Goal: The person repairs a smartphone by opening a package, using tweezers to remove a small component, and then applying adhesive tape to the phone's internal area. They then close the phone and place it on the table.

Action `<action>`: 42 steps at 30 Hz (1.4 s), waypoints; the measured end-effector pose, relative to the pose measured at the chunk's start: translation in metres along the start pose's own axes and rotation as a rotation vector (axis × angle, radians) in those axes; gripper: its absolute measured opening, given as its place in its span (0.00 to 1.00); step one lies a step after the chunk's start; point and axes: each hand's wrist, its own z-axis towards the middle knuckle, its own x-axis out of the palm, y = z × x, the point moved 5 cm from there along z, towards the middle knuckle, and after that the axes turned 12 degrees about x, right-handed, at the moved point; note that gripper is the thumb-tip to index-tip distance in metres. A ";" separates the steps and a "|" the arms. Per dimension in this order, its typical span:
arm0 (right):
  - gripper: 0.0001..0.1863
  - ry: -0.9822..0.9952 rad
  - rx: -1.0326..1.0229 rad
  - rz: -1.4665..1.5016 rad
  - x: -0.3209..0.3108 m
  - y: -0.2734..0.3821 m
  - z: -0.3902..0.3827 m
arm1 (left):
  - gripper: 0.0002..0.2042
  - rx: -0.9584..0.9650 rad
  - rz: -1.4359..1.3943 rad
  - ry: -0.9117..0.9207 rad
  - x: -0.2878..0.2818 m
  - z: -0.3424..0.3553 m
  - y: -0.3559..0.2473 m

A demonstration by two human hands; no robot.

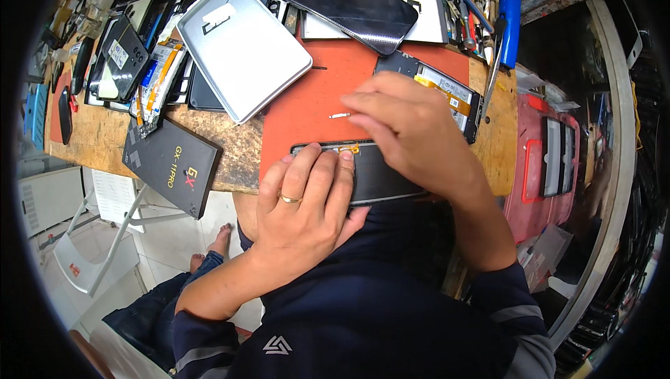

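Black box (162, 180), lower left at table (237, 162) edge: clearest print, one line of yellow letters and digits down lid, bigger gold-and-red lettering beside it, smaller pale marking near the lower corner. Black phone back (129, 72), upper left: white sticker (118, 54) with dark writing, too small to make out. Battery (452, 87) in opened phone, right: fine dark print on pale label, partly under orange strip, illegible. White folding chair (94, 257), lower left: small orange-red printed mark, unclear. Dark shirt (335, 333): pale angular logo on front, lines only.
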 end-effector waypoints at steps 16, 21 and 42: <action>0.07 -0.004 -0.027 -0.216 0.007 0.009 0.000 | 0.31 -0.006 -0.014 -0.017 0.000 0.000 0.001; 0.08 0.010 -0.020 -0.079 0.001 0.008 -0.005 | 0.31 -0.005 -0.016 -0.017 0.000 0.001 0.000; 0.09 0.057 0.068 0.032 -0.009 0.011 -0.033 | 0.30 -0.005 -0.014 -0.024 0.000 0.001 0.001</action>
